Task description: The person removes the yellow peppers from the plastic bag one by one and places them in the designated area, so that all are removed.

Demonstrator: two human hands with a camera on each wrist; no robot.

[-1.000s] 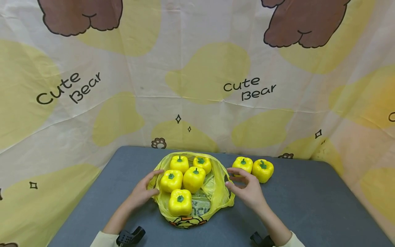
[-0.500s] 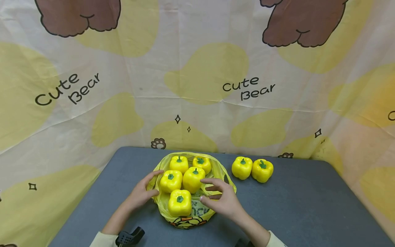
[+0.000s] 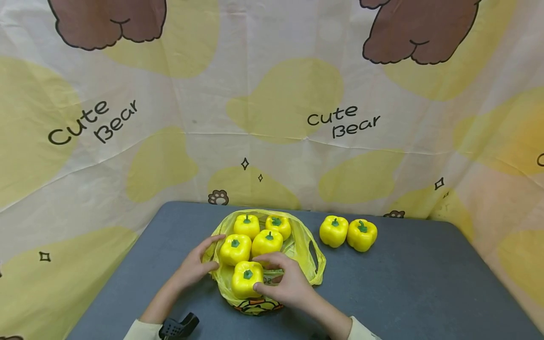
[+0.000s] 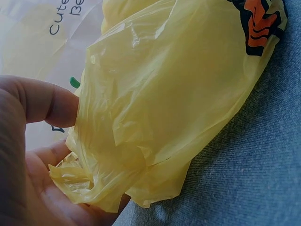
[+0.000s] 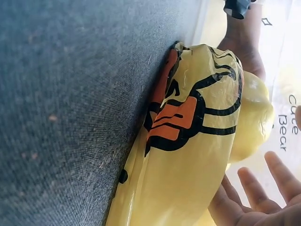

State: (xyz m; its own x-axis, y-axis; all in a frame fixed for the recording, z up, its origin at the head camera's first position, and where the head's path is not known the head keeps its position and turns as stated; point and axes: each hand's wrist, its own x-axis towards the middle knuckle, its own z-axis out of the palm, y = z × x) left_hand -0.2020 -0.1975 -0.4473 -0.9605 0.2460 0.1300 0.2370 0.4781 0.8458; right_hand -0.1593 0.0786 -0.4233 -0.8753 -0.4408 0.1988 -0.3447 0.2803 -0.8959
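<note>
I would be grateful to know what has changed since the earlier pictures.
The right hand has moved left and nearer, from the right rim of the yellow bag to beside the front pepper inside; whether it touches is unclear. The left hand stays at the bag's left edge, and all bagged peppers and two loose peppers look unmoved.

In the head view the right hand hides the lower part of a pepper at its 11 o'clock and most lettering in the bag; whether it touches the front pepper, at 9, is unclear. Bears are cut off at 11 and 1. The left wrist view crops the left hand at 8.
</note>
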